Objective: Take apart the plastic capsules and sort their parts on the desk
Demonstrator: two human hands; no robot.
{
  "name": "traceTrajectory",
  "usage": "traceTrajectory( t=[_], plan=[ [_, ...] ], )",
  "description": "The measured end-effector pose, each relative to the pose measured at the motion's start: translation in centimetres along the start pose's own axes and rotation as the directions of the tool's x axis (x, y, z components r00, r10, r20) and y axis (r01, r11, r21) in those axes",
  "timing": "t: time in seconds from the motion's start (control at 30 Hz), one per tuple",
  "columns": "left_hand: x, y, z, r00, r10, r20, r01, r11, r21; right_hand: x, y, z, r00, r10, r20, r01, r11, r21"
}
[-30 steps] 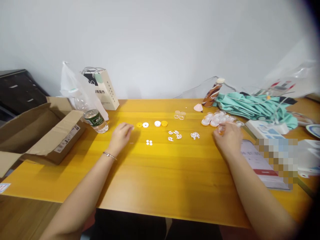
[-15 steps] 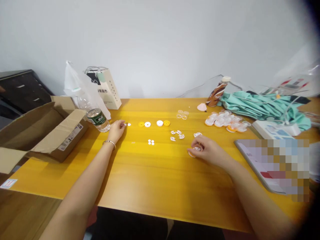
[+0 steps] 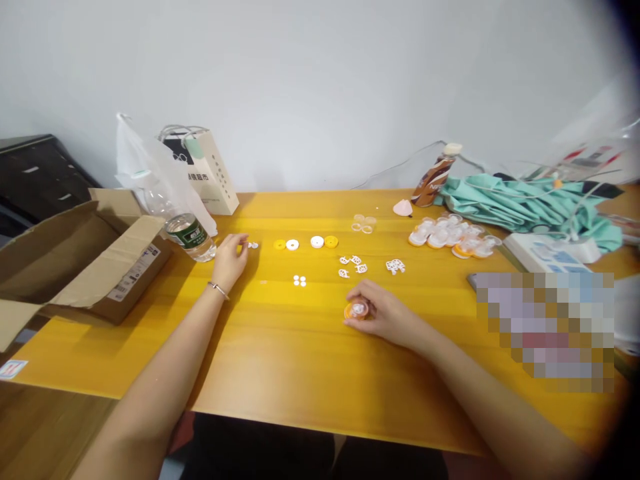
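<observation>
My right hand [image 3: 383, 310] is closed around a small round plastic piece [image 3: 356, 309] with an orange rim and a clear top, close to the tabletop. My left hand [image 3: 231, 260] rests at the left with fingers curled together; what they pinch, if anything, is hidden. Just beside its fingertips lie small white pieces [image 3: 254, 245]. Between the hands are yellow discs [image 3: 331, 242], white discs [image 3: 292, 245] and several tiny white dots [image 3: 299, 281]. White openwork pieces [image 3: 361, 269] lie beyond my right hand, with another white cluster [image 3: 395, 266] to their right.
Clear rings [image 3: 363, 224] and a group of clear-topped pieces [image 3: 450, 237] are farther back. An open cardboard box [image 3: 135, 280] and a water bottle [image 3: 190, 237] stand left. A brown drink bottle [image 3: 435, 177], green fabric [image 3: 520, 207] and a blurred-out flat object [image 3: 545, 333] are right.
My right hand has moved left and slightly nearer with the round piece, uncovering the white cluster. The left hand stays by the small white pieces; the view has shifted slightly.
</observation>
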State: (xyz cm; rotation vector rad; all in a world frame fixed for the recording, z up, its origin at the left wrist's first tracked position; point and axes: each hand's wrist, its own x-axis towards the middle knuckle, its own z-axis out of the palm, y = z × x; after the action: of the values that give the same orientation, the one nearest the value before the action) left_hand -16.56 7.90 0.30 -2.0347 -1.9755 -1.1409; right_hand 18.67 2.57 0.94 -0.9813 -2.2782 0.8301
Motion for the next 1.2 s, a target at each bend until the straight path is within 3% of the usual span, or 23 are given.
traceTrajectory(
  t=[0.07,0.17,0.23,0.37,0.47,0.53,0.9,1.2],
  plan=[
    [-1.0,2.3,-0.1,0.994,0.107,-0.013,-0.107,0.994,-0.037,0.0,-0.1,0.5,0.999,0.024,0.026,-0.026,0.998,0.054],
    [-3.1,6.6,0.0,0.947,0.311,0.077,-0.296,0.941,-0.164,-0.1,-0.1,0.9,0.997,0.043,0.065,-0.05,0.993,0.103],
    [-4.6,9.4,0.1,0.874,0.456,0.17,-0.41,0.878,-0.248,0.0,-0.1,0.9,0.996,0.03,0.079,-0.038,0.994,0.102],
    [-6.8,13.1,0.3,0.677,0.67,0.304,-0.53,0.731,-0.431,0.1,0.2,1.1,0.995,-0.041,0.095,0.035,0.997,0.066],
    [-7.6,13.7,0.7,0.604,0.717,0.348,-0.51,0.683,-0.523,0.3,0.3,1.7,0.996,-0.055,0.064,0.05,0.996,0.077],
    [-7.7,13.5,1.1,0.605,0.712,0.356,-0.486,0.684,-0.544,0.5,0.2,2.2,0.998,-0.044,0.052,0.04,0.996,0.075],
    [-7.2,12.7,1.5,0.718,0.591,0.368,-0.245,0.709,-0.662,0.5,-0.3,2.8,1.0,-0.007,0.018,0.006,1.0,0.02],
    [-7.5,12.7,2.0,0.761,0.541,0.357,-0.22,0.734,-0.642,0.5,-0.3,3.0,0.997,-0.07,-0.02,0.07,0.998,-0.002]
  ],
)
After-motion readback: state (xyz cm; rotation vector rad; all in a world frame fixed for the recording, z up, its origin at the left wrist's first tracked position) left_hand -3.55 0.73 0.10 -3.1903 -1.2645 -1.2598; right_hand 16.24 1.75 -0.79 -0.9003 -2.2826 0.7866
